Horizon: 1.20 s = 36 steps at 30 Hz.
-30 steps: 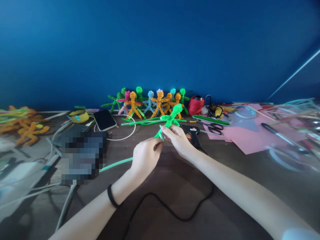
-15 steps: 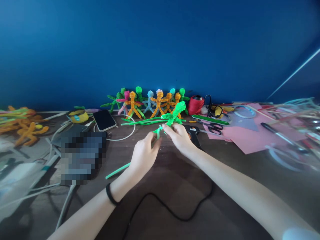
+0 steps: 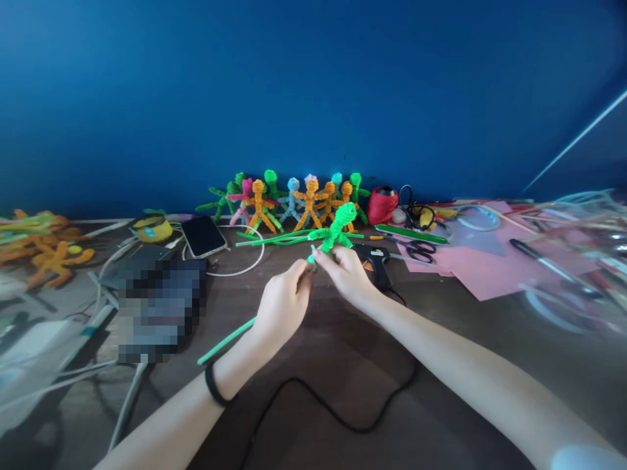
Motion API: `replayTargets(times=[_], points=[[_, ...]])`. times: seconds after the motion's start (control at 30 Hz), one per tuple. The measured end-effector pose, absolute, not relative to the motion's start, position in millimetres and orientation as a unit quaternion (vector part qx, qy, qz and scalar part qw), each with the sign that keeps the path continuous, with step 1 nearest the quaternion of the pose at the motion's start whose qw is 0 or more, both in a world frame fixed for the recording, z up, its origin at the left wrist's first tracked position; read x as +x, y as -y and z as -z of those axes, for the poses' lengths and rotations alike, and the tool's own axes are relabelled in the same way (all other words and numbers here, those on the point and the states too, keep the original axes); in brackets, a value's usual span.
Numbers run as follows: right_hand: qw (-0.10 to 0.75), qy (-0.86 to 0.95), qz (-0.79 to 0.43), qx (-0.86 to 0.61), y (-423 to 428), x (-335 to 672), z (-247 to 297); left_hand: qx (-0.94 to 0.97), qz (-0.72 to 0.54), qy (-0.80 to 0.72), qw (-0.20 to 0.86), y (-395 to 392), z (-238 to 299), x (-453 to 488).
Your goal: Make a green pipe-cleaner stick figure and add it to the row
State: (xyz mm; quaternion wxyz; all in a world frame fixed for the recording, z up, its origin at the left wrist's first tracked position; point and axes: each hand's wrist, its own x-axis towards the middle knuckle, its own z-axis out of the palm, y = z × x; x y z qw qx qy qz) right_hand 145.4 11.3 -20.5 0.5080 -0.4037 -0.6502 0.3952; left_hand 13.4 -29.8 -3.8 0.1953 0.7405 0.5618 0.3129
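Between the fingers of my right hand (image 3: 347,274) is a bright green pipe-cleaner figure (image 3: 337,225), its round head tilted up to the right. My left hand (image 3: 284,297) is closed in a pinch on a light green pipe cleaner (image 3: 225,343), whose long free end sticks out below the hand toward the lower left. The fingertips of both hands are close together at the figure's lower part, where the pipe cleaner meets it; the exact join is hidden by my fingers. Behind the figure, several loose green pipe cleaners (image 3: 281,239) lie on the dark table (image 3: 304,352).
A row of pipe-cleaner figures (image 3: 309,203) stands against the blue wall. Right of my hands lie a glue gun (image 3: 377,261), black scissors (image 3: 416,250) and pink paper (image 3: 482,274). To the left are a phone (image 3: 204,235) and orange figures (image 3: 59,264). A black cable (image 3: 337,418) crosses in front.
The green figure has moved slightly left and down and stands more upright. My left hand has closed in around the pipe cleaner, and its free end reaches farther to the lower left.
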Motion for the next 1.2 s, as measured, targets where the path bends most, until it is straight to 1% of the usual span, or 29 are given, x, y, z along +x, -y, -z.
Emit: replayTargets(times=[0.13, 0.27, 0.33, 0.47, 0.63, 0.7, 0.83, 0.93, 1.07, 1.2], points=[[0.525, 0.548, -0.539, -0.366, -9.5, 140.3, 21.5, 0.736, -0.306, -0.579, 0.172, 30.3, 8.1, 13.4], [0.519, 0.454, -0.645, -0.329, -7.6, 137.9, 19.9, 0.717, -0.328, -0.584, 0.192, 29.0, 10.3, 13.0], [0.516, 0.429, -0.67, -0.319, -7.8, 138.4, 19.3, 0.698, -0.348, -0.58, 0.235, 26.1, 11.3, 11.7], [0.508, 0.425, -0.686, -0.301, -10.1, 141.0, 18.0, 0.651, -0.367, -0.555, 0.365, 14.4, 14.6, 3.0], [0.481, 0.446, -0.7, -0.282, -11.1, 143.0, 15.9, 0.607, -0.33, -0.505, 0.517, -0.1, 14.4, -11.8], [0.468, 0.456, -0.707, -0.271, -10.1, 142.8, 16.3, 0.615, -0.305, -0.495, 0.532, -3.1, 11.8, -15.3], [0.432, 0.494, -0.71, -0.256, -8.0, 142.0, 19.3, 0.622, -0.29, -0.52, 0.509, -5.5, 5.2, -20.4], [0.407, 0.538, -0.682, -0.281, -8.5, 142.3, 22.2, 0.64, -0.273, -0.558, 0.452, -6.7, 0.2, -25.4], [0.385, 0.65, -0.574, -0.315, -13.0, 144.8, 25.2, 0.673, -0.269, -0.588, 0.358, -8.4, -4.4, -31.8], [0.395, 0.717, -0.464, -0.339, -17.2, 148.0, 26.2, 0.675, -0.31, -0.585, 0.324, -8.4, -5.6, -33.1]])
